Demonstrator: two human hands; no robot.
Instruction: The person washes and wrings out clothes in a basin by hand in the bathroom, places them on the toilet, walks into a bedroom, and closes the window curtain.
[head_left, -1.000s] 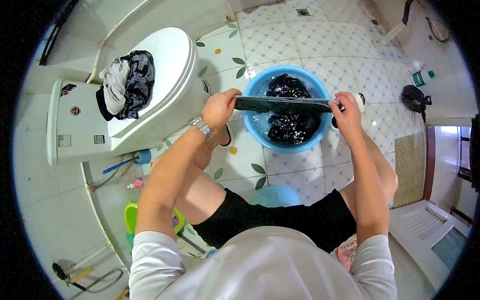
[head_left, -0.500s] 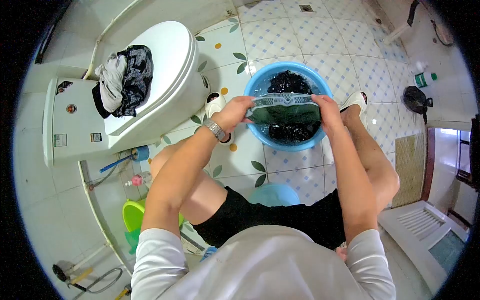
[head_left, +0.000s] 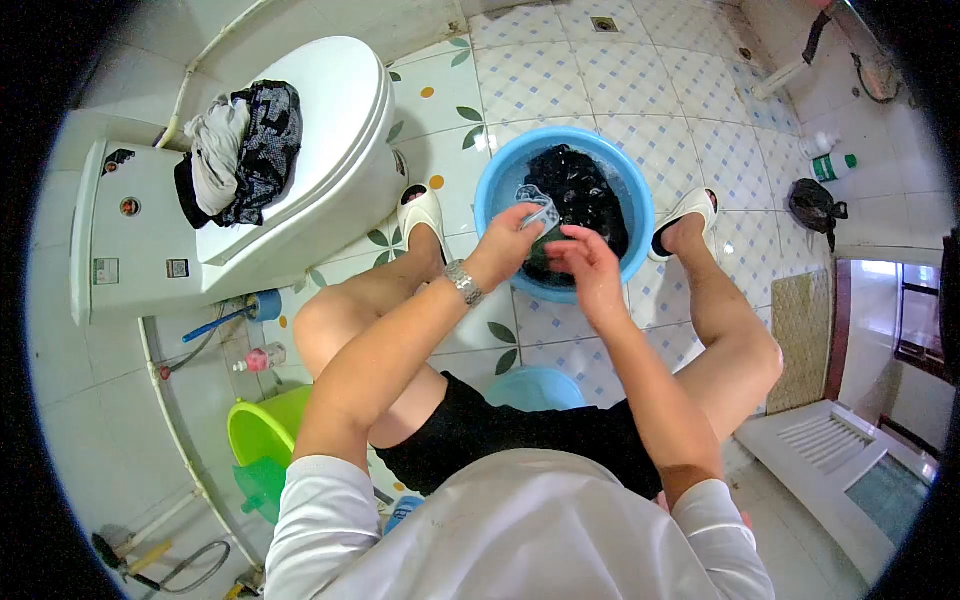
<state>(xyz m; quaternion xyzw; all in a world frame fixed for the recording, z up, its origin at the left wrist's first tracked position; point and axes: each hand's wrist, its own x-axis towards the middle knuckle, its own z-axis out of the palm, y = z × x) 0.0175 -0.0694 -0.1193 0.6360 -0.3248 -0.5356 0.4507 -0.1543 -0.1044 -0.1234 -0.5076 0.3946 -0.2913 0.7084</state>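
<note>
My left hand (head_left: 508,243), with a metal watch (head_left: 463,283) on its wrist, is closed on dark green underwear. The grey patterned waistband (head_left: 543,212) is bunched above the fingers, and the green cloth hangs below, partly hidden. My right hand (head_left: 588,265) is just to the right of it, fingers apart and bent, with no hold on anything that I can see. Both hands are over the near side of a blue basin (head_left: 640,238). Wet black clothes (head_left: 585,190) lie in water in the basin.
A white toilet (head_left: 345,120) at left bears grey and black clothes (head_left: 245,150) on its lid. A second light-blue basin (head_left: 537,388) is between my legs. A green bucket (head_left: 262,425) stands at lower left. A black bag (head_left: 815,208) and a bottle (head_left: 833,167) lie at right.
The underwear was stretched flat between both hands by its waistband. Now my right hand has let go and moved inward, and the waistband is bunched in my left hand.
</note>
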